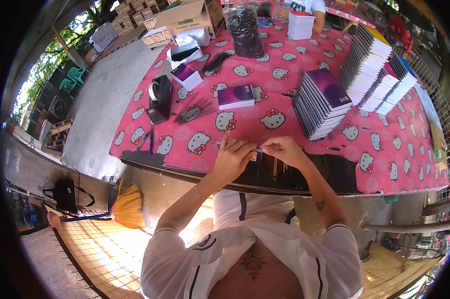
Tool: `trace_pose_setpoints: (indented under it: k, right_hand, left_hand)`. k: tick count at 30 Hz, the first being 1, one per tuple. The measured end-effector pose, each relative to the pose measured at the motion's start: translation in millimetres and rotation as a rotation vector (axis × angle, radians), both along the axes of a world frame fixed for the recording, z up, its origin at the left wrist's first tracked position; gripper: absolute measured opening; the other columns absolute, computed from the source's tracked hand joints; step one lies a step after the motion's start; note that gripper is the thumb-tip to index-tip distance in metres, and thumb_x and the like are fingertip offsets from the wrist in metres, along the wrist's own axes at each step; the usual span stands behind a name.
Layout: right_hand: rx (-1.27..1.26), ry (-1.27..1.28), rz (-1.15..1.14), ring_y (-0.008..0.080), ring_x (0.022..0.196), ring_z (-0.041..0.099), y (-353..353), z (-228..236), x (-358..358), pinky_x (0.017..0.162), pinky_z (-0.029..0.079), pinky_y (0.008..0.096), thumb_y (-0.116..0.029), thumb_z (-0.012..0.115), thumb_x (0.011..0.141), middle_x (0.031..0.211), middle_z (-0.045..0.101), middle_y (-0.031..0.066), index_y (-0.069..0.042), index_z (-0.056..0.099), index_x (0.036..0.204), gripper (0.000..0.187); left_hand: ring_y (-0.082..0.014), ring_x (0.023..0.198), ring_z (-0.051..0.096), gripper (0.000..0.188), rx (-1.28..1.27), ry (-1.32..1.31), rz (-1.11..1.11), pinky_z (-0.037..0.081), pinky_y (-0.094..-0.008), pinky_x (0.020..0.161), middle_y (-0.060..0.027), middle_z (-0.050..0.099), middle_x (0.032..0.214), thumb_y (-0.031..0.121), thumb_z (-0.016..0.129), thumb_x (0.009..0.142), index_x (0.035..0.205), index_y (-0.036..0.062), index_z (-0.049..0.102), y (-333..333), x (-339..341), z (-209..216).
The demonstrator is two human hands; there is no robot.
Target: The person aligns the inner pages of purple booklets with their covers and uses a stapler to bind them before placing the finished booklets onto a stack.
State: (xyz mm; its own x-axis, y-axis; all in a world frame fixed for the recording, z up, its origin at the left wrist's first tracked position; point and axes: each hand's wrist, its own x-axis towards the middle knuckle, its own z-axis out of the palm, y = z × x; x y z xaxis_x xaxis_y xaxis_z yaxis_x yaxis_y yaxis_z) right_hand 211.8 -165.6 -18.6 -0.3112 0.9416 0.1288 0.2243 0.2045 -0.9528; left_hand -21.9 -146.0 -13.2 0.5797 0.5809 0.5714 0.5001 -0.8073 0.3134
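Near the table's front edge, my left hand (pixel 235 158) is closed around what looks like a small notebook (pixel 259 156), with a purple and white edge showing between my hands. Most of it is hidden by the fingers. My right hand (pixel 284 151) pinches at its right end; what the fingertips grip is too small to make out. Just beyond lies a stack of small purple-covered pads (pixel 236 96). Loose black wire coils (pixel 194 110) lie left of it. To the right stands a tall stack of purple spiral notebooks (pixel 324 103).
More notebook stacks (pixel 367 62) rise at the far right. A black tape dispenser (pixel 160 99), another purple pad stack (pixel 187 76) and scissors (pixel 145 141) lie left. A black plastic-wrapped bundle (pixel 244 32) and an open carton (pixel 192 19) stand at the back. Across the table sits another person (pixel 314 7).
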Motion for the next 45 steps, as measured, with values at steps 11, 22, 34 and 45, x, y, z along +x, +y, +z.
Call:
trace_pose_setpoints:
  k: [11,22,34,45]
  right_hand:
    - [0.45,-0.222,-0.347,0.0303,0.071,0.061,-8.7,7.2,-30.1,0.064,0.049,0.0404,-0.005,0.072,0.076,0.08,0.06,0.0107,-0.003,0.057,0.086,0.019]
    - [0.503,0.258,-0.606,0.0237,0.135,0.048,-47.4,149.7,40.7,0.11,0.041,0.0364,0.002,0.063,0.09,0.147,0.048,0.0164,0.004,0.031,0.154,0.071]
    - [0.431,-0.318,-0.676,0.0231,0.088,0.064,26.5,124.3,180.4,0.082,0.051,0.0328,-0.004,0.067,0.085,0.102,0.065,0.0135,-0.002,0.075,0.111,0.027]
    - [0.505,-0.371,-0.756,0.0203,0.085,0.065,14.7,123.3,165.8,0.077,0.051,0.0307,0.0,0.066,0.081,0.106,0.069,0.013,-0.002,0.075,0.109,0.03]
  left_hand:
    - [-0.0354,0.084,0.063,0.02,0.002,0.162,-0.029,0.05,-0.0458,0.077,-0.0134,0.065,0.088,0.01,0.069,0.083,0.102,0.0036,0.066,-0.4,6.0,35.1]
    - [-0.0231,0.102,0.065,0.027,-0.092,-0.514,-0.352,0.054,-0.0362,0.08,-0.0133,0.065,0.108,0.014,0.072,0.092,0.115,0.0032,0.064,37.7,154.6,190.5]
    - [-0.036,0.1,0.065,0.035,-0.068,-0.185,-0.146,0.048,-0.0501,0.092,-0.0146,0.069,0.11,0.037,0.067,0.091,0.117,0.0122,0.07,134.3,240.2,116.0]
    - [-0.0358,0.095,0.067,0.023,0.015,-0.442,-0.17,0.054,-0.041,0.081,-0.0171,0.068,0.104,0.014,0.069,0.09,0.111,0.0021,0.069,143.7,145.2,80.1]
